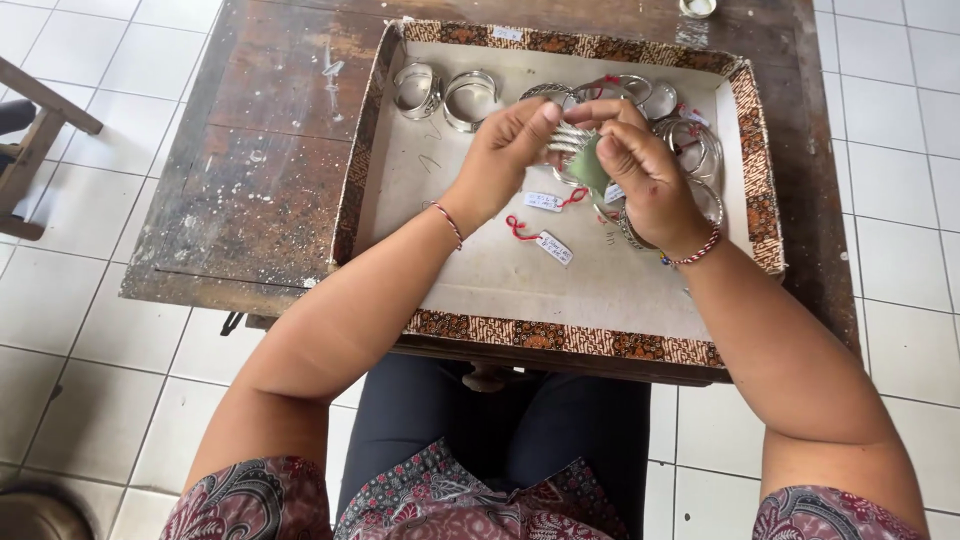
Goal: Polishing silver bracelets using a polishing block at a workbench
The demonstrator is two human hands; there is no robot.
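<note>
Both hands meet above a shallow tray (570,335) with a patterned rim. My left hand (510,150) pinches a silver bangle (567,138) between thumb and fingers. My right hand (640,165) holds the same bangle from the other side and presses a small green cloth (590,170) against it. Several more silver bangles (470,95) lie along the tray's far edge and right side, partly hidden by my hands. Two white paper tags on red strings (548,243) lie on the tray's pale floor.
The tray rests on a worn dark wooden table (260,170) over a white tiled floor (90,320). A wooden frame (30,140) juts in at the far left. A small round object (697,7) sits at the table's far edge.
</note>
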